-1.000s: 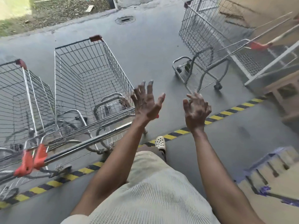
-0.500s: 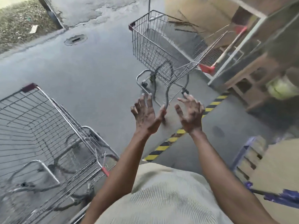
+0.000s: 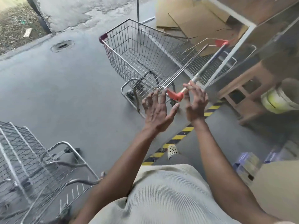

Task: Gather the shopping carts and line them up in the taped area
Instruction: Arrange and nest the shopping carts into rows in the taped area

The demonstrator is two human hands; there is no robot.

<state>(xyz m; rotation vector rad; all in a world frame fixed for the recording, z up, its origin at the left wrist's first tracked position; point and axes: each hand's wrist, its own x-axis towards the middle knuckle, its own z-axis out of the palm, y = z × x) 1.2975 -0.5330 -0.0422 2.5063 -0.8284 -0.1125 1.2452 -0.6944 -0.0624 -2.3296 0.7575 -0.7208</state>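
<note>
Fingers spread and loose on both hands, gripping nothing: the left hand (image 3: 157, 109) is just beside the red end of the handle (image 3: 175, 95), and the right hand (image 3: 196, 103) is up against its bar, contact unclear. The shopping cart (image 3: 137, 50) stands just past the yellow-black tape (image 3: 181, 135), with another cart (image 3: 19, 151) well apart at lower left.

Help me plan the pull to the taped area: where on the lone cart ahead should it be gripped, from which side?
Grip the handle bar from the cart's rear, hands spread between its red ends. It is the one long round rail, and the left hand and right hand hover open at its near end.
</note>
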